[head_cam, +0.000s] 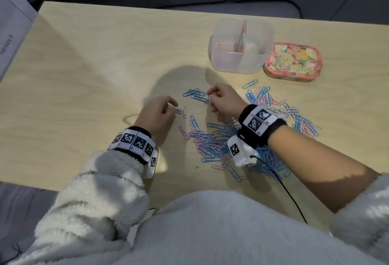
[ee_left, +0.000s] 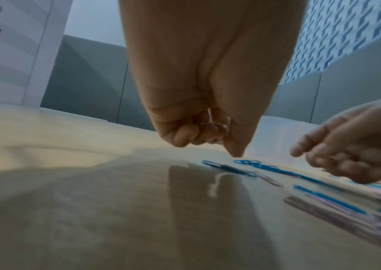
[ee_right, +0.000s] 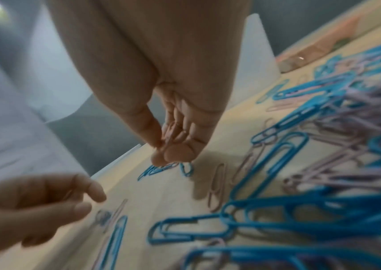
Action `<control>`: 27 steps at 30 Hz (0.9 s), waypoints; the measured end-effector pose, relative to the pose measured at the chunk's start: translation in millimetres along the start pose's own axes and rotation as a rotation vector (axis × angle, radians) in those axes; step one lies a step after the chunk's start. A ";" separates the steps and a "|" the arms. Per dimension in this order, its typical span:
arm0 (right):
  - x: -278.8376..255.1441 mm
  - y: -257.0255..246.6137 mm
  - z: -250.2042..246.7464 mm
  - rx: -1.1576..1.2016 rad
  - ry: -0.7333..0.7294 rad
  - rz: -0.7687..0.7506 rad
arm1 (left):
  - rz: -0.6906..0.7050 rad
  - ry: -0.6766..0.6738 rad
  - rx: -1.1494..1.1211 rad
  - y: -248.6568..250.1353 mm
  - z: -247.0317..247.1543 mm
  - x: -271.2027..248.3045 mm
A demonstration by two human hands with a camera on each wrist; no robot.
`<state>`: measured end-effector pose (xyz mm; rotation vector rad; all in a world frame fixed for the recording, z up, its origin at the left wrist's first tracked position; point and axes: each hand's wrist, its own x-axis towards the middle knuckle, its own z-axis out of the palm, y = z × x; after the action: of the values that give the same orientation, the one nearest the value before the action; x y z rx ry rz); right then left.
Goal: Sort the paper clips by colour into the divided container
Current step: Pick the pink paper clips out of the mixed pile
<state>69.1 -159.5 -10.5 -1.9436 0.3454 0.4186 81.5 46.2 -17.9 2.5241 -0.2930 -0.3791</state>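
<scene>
Left hand (head_cam: 156,111): pink clips pinched, count unclear | right hand (head_cam: 224,100): pink clips held | one divided container (head_cam: 240,45) near table (head_cam: 101,58) far edge | mixed pile (head_cam: 248,138) uncounted, near edge

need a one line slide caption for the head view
Both hands, left hand and right hand, pinch paper clips from a blue and pink pile on the wooden table, near a translucent divided plastic container.

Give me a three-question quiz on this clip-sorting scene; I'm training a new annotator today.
1. True or false: the divided container already holds pink clips.
2. What does the right hand hold? A) pink clips B) a pen C) nothing
3. Fill in: the floral tin sits to the container's ____.

Key: 1 true; 2 A, pink clips show between its fingers in the right wrist view; 3 right.
</scene>
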 end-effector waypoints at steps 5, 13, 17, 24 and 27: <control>14.1 -7.9 10.4 0.076 0.055 0.064 | 0.048 0.001 0.011 12.3 10.2 -1.7; 18.7 -8.5 8.5 -0.373 0.002 -0.056 | -0.045 -0.058 0.049 30.5 19.9 9.1; 17.8 -3.7 -8.3 -0.295 0.158 -0.048 | -0.077 -0.059 -0.121 25.3 13.7 10.3; 20.5 -8.0 5.9 -0.525 0.015 -0.099 | -0.322 0.045 -0.587 -7.6 -18.9 19.8; 23.0 -9.8 2.2 -0.339 -0.023 -0.046 | -0.416 0.047 -0.738 -15.3 -25.6 17.4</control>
<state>93.5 -154.8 -13.4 -2.2701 0.2244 0.4934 108.2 66.6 -9.6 1.8396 0.3468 -0.4786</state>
